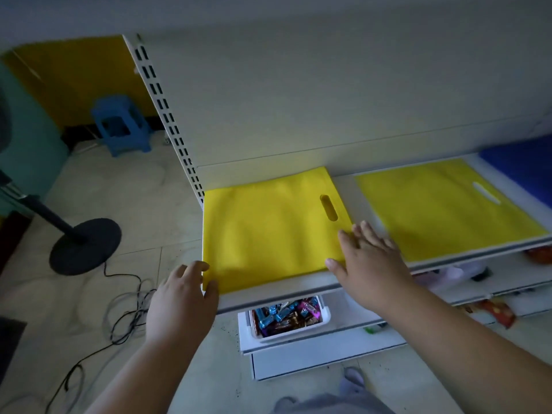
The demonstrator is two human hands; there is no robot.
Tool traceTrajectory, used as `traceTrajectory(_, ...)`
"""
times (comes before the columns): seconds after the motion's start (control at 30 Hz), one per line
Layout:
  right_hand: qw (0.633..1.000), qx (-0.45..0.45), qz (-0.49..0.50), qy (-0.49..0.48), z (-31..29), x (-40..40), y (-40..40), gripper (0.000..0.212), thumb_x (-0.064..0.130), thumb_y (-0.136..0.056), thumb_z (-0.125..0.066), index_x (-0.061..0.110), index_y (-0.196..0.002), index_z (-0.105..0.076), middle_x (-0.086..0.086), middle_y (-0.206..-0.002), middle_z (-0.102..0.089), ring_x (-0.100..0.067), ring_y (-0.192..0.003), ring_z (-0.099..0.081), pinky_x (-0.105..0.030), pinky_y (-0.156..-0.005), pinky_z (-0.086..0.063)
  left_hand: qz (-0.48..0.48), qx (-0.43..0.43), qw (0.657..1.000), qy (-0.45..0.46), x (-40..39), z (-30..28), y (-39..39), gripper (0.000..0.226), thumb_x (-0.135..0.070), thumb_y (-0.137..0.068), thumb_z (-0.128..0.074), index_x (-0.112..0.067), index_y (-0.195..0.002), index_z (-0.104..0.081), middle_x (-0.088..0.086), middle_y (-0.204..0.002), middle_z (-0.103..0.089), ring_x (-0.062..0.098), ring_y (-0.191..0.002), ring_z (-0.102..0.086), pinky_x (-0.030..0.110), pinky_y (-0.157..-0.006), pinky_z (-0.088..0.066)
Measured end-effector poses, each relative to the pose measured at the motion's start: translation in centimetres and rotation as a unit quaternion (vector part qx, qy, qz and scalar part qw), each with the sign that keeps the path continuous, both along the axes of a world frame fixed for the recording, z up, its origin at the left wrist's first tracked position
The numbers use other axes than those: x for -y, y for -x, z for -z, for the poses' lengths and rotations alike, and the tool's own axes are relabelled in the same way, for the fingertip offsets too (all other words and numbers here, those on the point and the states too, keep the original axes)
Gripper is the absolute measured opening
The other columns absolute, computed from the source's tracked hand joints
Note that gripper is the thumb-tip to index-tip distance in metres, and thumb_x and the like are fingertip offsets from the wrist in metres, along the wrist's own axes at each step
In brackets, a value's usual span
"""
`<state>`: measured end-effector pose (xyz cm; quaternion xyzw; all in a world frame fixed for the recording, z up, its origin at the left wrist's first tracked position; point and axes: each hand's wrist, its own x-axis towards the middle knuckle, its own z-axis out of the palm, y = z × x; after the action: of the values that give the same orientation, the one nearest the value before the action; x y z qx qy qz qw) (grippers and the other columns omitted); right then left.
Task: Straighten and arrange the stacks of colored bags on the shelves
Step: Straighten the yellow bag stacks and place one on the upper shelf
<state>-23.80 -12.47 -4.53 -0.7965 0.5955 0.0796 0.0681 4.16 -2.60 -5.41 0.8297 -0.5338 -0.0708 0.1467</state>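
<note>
Left yellow stack (268,231) lies flat at the left end of the shelf (298,289), handle slot to the right. Left hand (182,297) pinches its near-left corner, thumb on top, fingers (194,268) curled at the edge. Right hand (367,258) rests flat at the near-right corner, fingers straight, likely squaring the edges. Second yellow stack (442,210) sits apart to the right (slightly skewed).

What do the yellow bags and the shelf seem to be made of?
Yellow bags: probably non-woven fabric, matte, with soft creases and die-cut handle slots. Shelf: likely painted metal, smooth white, judging by its thin edge and the slotted upright.
</note>
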Motion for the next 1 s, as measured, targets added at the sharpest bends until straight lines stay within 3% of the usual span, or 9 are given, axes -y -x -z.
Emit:
traceTrajectory(0.1,1.0,0.005,-0.007,0.007,0.4,-0.6,-0.5,0.083,0.069,-0.091,-0.005,0.015,-0.152,-0.019,-0.015,-0.162,-0.013,-0.027,-0.151,0.001,-0.042,-0.118,-0.011,0.004,-0.018,1.0,0.003,0.2,-0.2,-0.9,0.03,-0.028,-0.092,-0.058,-0.025,-0.122,-0.059,-0.005,-0.103,-0.064,0.018,-0.078,-0.055,0.029,-0.059,-0.037)
traceTrajectory(0.2,0.999,0.045,0.001,0.021,-0.1,-1.1,-0.8,0.098,0.069,-0.076,0.008,0.014,-0.145,-0.035,-0.013,-0.154,-0.037,-0.027,-0.149,-0.015,-0.042,-0.118,-0.015,-0.013,-0.082,0.997,0.009,-0.1,-0.5,-1.5,0.031,-0.019,-0.09,-0.057,-0.025,-0.12,-0.058,-0.013,-0.089,-0.061,0.012,-0.071,-0.055,0.026,-0.054,-0.038)
traceTrajectory(0.3,0.995,0.074,0.048,0.047,-0.6,-2.0,-0.8,0.074,0.066,-0.091,-0.018,0.017,-0.14,-0.045,-0.008,-0.131,-0.06,-0.029,-0.131,-0.043,-0.039,-0.1,-0.036,-0.03,-0.136,0.99,0.016,-0.6,-0.8,-1.8,0.032,-0.013,-0.087,-0.056,-0.025,-0.116,-0.06,-0.01,-0.078,-0.06,0.013,-0.066,-0.055,0.026,-0.052,-0.037)
traceTrajectory(0.37,0.984,0.133,0.114,0.028,-0.8,-2.3,-0.8,0.058,0.057,-0.095,-0.043,0.017,-0.138,-0.046,-0.007,-0.126,-0.061,-0.029,-0.118,-0.051,-0.037,-0.09,-0.043,-0.031,-0.151,0.988,0.003,-0.5,-0.8,-2.0,0.031,-0.012,-0.086,-0.056,-0.026,-0.114,-0.058,-0.003,-0.073,-0.059,0.017,-0.062,-0.055,0.029,-0.05,-0.039)
traceTrajectory(0.47,0.954,0.227,0.194,-0.034,-0.9,-1.6,-1.0,0.063,0.045,-0.089,-0.064,0.016,-0.14,-0.042,-0.01,-0.13,-0.052,-0.026,-0.108,-0.056,-0.033,-0.082,-0.045,-0.02,-0.147,0.989,-0.023,-0.1,-0.8,-2.5,0.026,-0.017,-0.089,-0.055,-0.03,-0.111,-0.055,-0.001,-0.071,-0.06,0.02,-0.058,-0.058,0.035,-0.053,-0.049)
traceTrajectory(0.57,0.922,0.304,0.231,-0.062,-1.5,-1.1,-1.7,0.064,0.032,-0.086,-0.071,0.02,-0.141,-0.04,-0.01,-0.132,-0.051,-0.025,-0.096,-0.058,-0.036,-0.08,-0.051,-0.005,-0.153,0.988,-0.03,0.1,-0.7,-2.9,0.028,-0.012,-0.089,-0.052,-0.031,-0.108,-0.057,0.001,-0.063,-0.061,0.019,-0.049,-0.054,0.031,-0.046,-0.042)
traceTrajectory(0.67,0.917,0.34,0.187,-0.088,-2.4,-0.3,-2.3,0.052,0.019,-0.091,-0.066,0.028,-0.137,-0.044,-0.005,-0.112,-0.058,-0.033,-0.106,-0.06,-0.042,-0.081,-0.052,-0.024,-0.203,0.978,-0.032,0.1,-0.7,-3.5,0.026,-0.01,-0.09,-0.051,-0.03,-0.103,-0.06,0.007,-0.071,-0.061,0.02,-0.051,-0.049,0.029,-0.048,-0.036)
traceTrajectory(0.83,0.95,0.299,0.073,-0.051,-3.3,0.2,-1.8,0.04,0.03,-0.094,-0.063,0.035,-0.132,-0.053,-0.003,-0.128,-0.061,-0.019,-0.118,-0.054,-0.03,-0.084,-0.046,-0.048,-0.197,0.979,0.013,-1.1,-1.3,-3.7,0.025,-0.014,-0.096,-0.049,-0.032,-0.103,-0.065,0.003,-0.07,-0.062,0.021,-0.051,-0.051,0.029,-0.049,-0.038)
traceTrajectory(1.0,0.94,0.327,0.046,0.084,-3.6,-0.9,1.0,0.04,0.039,-0.094,-0.059,0.038,-0.134,-0.055,-0.007,-0.076,-0.068,-0.021,-0.069,-0.061,-0.036,-0.062,-0.049,-0.077,-0.155,0.976,0.135,-2.9,-2.7,-0.3,0.03,-0.017,-0.096,-0.052,-0.032,-0.117,-0.068,-0.004,-0.055,-0.056,0.018,-0.05,-0.052,0.027,-0.048,-0.036)
